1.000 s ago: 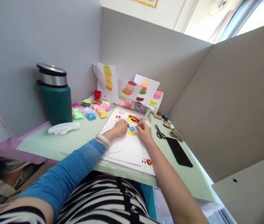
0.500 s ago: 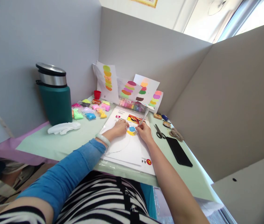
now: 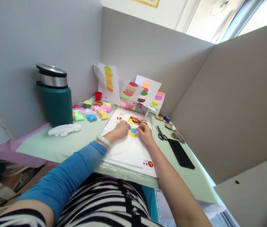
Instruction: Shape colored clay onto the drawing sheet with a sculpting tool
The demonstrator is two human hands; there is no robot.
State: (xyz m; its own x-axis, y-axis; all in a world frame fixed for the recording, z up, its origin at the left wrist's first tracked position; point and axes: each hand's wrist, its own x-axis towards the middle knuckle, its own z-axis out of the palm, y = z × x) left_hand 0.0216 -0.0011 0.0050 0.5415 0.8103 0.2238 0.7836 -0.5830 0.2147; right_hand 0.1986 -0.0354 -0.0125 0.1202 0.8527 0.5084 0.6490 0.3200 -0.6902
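Clay work on white sheet, table centre.
Right hand (image 3: 145, 134) pinches a slim metal tool (image 3: 143, 119), tip at the blue-and-yellow clay patch (image 3: 133, 131) on the white sheet (image 3: 126, 151). Left hand (image 3: 121, 129), fingers curled, presses flat just beside the patch. Near: scissors (image 3: 161, 133), black phone (image 3: 180, 153), clay packets (image 3: 91, 110), green flask (image 3: 55, 96).

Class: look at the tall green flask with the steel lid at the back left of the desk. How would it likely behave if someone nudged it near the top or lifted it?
The green flask stands upright and tall on a fairly narrow base, so a push near its steel lid could probably tip it. It looks bulky and rigid, so likely heavy, more so if full. On its side, its round body might roll.
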